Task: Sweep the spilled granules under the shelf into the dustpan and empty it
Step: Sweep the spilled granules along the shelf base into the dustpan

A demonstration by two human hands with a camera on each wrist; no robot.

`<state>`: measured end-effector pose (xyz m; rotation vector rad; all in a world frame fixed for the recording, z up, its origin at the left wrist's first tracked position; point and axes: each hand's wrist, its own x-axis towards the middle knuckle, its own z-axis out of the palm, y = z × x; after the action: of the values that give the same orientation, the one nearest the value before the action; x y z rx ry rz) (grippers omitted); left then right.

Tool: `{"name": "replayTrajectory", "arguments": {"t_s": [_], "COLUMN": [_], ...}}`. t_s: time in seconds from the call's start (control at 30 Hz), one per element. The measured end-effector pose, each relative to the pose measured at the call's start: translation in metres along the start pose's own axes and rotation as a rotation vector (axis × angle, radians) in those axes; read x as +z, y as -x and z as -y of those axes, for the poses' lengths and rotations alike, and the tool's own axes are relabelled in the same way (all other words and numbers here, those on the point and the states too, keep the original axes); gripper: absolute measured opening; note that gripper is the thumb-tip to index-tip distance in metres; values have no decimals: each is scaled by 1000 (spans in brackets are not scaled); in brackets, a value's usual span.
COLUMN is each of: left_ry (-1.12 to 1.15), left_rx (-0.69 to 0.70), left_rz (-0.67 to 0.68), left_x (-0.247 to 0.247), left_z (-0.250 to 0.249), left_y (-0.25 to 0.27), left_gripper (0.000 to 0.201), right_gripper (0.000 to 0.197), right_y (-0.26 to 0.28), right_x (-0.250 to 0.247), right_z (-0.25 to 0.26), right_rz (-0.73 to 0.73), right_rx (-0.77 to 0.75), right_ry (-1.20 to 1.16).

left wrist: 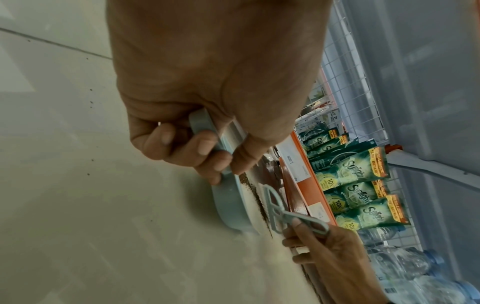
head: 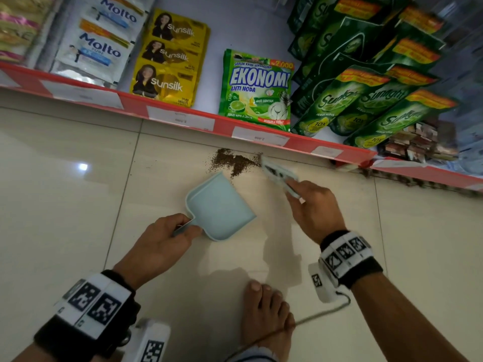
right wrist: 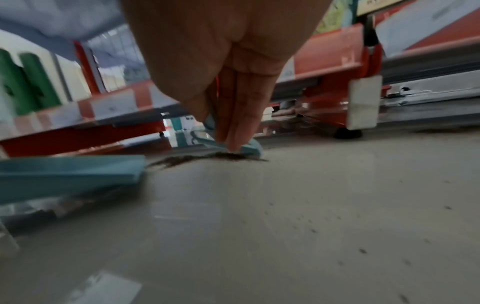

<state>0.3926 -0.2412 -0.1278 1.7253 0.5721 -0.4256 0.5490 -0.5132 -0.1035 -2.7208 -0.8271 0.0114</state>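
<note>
A patch of dark brown granules [head: 236, 161] lies on the pale tiled floor just in front of the red shelf edge [head: 183, 118]. A light blue dustpan [head: 222, 207] rests on the floor near them, its open lip toward the granules. My left hand [head: 167, 239] grips the dustpan's handle [left wrist: 205, 131]. My right hand [head: 313, 207] holds a small light blue brush [head: 277, 173] whose head touches the right end of the granules [right wrist: 205, 158]. In the right wrist view the fingers [right wrist: 236, 115] press down on the brush [right wrist: 249, 149], and the dustpan [right wrist: 72, 170] lies to the left.
The bottom shelf carries Molto sachets [head: 102, 45], yellow Sunsilk sachets [head: 170, 61], an Ekonomi pack [head: 257, 90] and green Sunlight pouches [head: 366, 100]. My bare foot [head: 266, 312] stands close behind the dustpan. Water bottles [left wrist: 405, 267] sit further along the shelf. Stray granules [right wrist: 363, 251] dot the floor.
</note>
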Motion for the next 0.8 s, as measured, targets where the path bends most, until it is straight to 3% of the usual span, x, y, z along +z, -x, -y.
{"name": "replayTrajectory", "arguments": {"t_s": [0.1, 0.2, 0.33, 0.5, 0.7, 0.8], "left_ry": [-15, -31, -15, 0, 16, 12], "left_rx": [-10, -10, -16, -24, -13, -16], "left_rz": [-4, -5, -13, -21, -48, -64], "left_x": [-2, -2, -1, -3, -9, -10], "left_z": [1, -2, -5, -4, 1, 2], "left_y": [0, 0, 2, 5, 5, 3], "left_gripper": [32, 33, 34, 30, 31, 33], "right_gripper": [26, 23, 22, 24, 20, 21], "right_y": [-1, -17, -32, -14, -24, -35], "right_x": [-7, -19, -19, -9, -27, -30], "right_z": [5, -11, -21, 17, 9, -3], "right_rz": [-115, -185, -101, 70, -158, -141], "right_rx": [-18, 59, 236, -5, 130, 199], "right_ry": [-11, 134, 229, 25, 124, 200]}}
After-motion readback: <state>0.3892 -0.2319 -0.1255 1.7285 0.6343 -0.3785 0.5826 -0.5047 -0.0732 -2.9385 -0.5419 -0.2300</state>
